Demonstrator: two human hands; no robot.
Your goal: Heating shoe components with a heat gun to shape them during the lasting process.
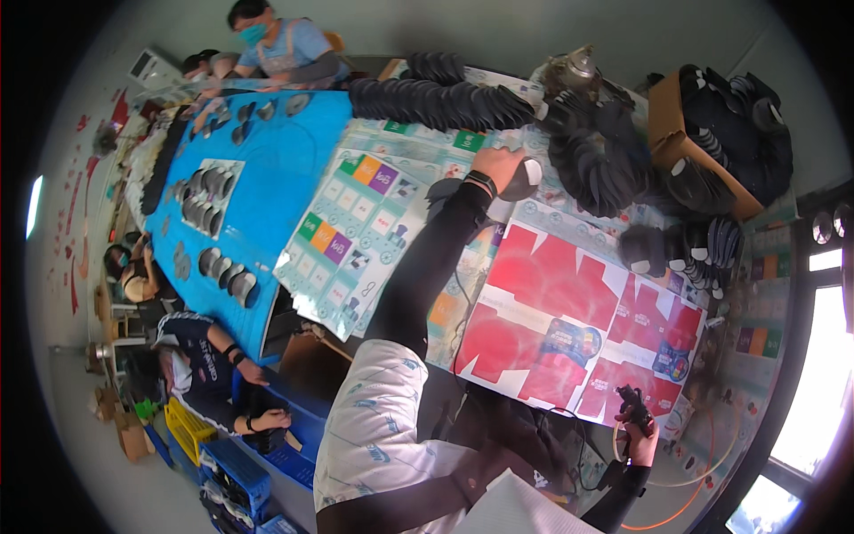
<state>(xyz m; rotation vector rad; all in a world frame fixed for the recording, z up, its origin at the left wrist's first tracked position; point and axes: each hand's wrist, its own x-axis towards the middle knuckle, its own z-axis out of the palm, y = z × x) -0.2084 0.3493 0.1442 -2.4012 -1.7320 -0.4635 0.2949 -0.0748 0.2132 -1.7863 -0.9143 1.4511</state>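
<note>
Looks like the picking-up step: left hand (pixel 498 169) is on a flat, rounded dark-grey piece with a white end (pixel 523 186), just past the red-and-white printed sheet (pixel 543 267). White end points right, long axis mostly hidden, can't tell if those fingers pinch. Right hand's (pixel 641 441) are curled round a black handheld tool (pixel 634 408); next probably needs a clean lift.

Red-printed sheet (pixel 553 267) looks smooth, glossy, paper-like; blue tabletop (pixel 311 133) slick, plastic-looking; dark curved pieces (pixel 445 103) matt, cloth-like; box (pixel 667 111) dull cardboard; machine (pixel 580 66) shiny metal; black tool (pixel 634 408) plastic-looking; black sleeve (pixel 427 254) smooth, matt cloth; white patterned sleeve (pixel 374 423) creased cloth.
</note>
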